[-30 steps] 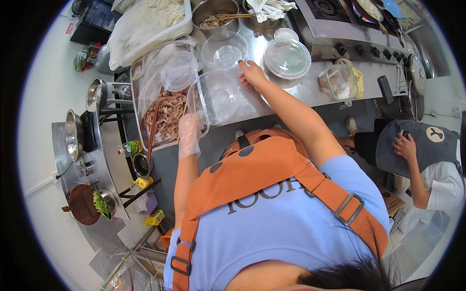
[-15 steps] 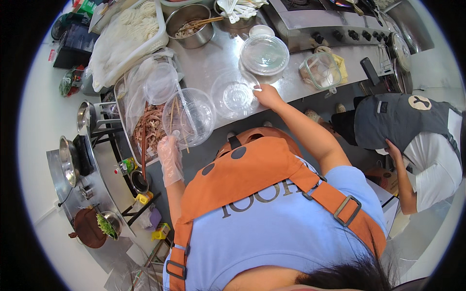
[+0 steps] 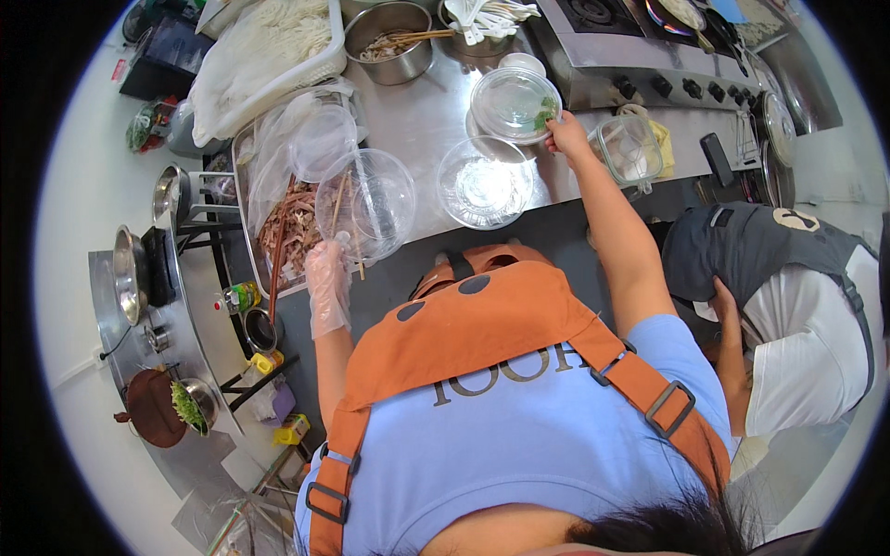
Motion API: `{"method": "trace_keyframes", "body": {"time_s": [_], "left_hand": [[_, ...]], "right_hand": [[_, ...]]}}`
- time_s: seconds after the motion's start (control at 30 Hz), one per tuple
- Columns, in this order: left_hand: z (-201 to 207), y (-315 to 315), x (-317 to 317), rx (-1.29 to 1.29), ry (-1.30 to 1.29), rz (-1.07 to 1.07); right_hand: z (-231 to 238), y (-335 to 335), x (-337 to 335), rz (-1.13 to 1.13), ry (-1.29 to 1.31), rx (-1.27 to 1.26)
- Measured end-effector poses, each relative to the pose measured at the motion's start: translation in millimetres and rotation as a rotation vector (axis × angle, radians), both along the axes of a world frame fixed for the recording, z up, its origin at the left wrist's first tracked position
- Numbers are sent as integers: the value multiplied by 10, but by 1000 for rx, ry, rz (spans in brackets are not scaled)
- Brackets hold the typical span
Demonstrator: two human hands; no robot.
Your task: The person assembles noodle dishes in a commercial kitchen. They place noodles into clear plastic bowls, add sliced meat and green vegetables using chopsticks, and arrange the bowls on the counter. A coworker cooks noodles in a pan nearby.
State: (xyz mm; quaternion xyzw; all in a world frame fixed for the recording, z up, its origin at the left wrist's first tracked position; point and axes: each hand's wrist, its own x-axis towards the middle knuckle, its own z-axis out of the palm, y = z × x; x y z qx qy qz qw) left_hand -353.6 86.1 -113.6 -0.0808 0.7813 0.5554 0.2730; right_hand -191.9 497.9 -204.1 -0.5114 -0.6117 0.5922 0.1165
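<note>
My left hand (image 3: 323, 268), in a clear plastic glove, grips the near rim of a clear round plastic bowl (image 3: 382, 206). Under and beside that bowl, shredded brown meat (image 3: 286, 233) lies in a metal tray, with wooden chopsticks (image 3: 280, 236) across it. My bare right hand (image 3: 566, 139) is closed at the right rim of a clear round container (image 3: 508, 104). Some green leaves (image 3: 544, 115) show right by its fingers; whether they are inside the container I cannot tell. Another clear bowl (image 3: 486, 183) stands on the steel table between my hands, untouched.
A white basket (image 3: 326, 67) of noodles and a steel pot (image 3: 394, 65) with chopsticks stand at the far left. White spoons (image 3: 484, 20) fill a second pot. Right of my hand sit a square clear box (image 3: 627, 150) and a stove (image 3: 640, 69). A co-worker (image 3: 788, 306) bends close at right.
My right hand has let go of the middle clear bowl and moved away from me and right to the round container. Green leaves now show there. My left hand keeps its bowl.
</note>
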Motion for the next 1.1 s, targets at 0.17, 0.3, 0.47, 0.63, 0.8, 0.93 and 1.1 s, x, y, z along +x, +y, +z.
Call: {"method": "trace_keyframes", "body": {"time_s": [0.17,0.3,0.47,0.63,0.8,0.93,1.1], "left_hand": [[73,-68,103,-19,-53,45],[202,-60,213,7,-27,92],[242,-92,262,40,-40,146],[171,-178,277,24,27,166],[65,-128,273,19,-12,165],[35,-59,232,-37,-39,91],[-97,158,212,-28,-88,-2]], "right_hand": [[47,156,-293,183,7,-21],[37,185,-629,312,-2,-50],[-18,137,-1049,434,21,-98],[-77,16,-1408,520,2,-145],[-42,-123,-1416,647,-10,-21],[127,-138,-927,942,-322,454],[104,-326,79,804,-403,173]]}}
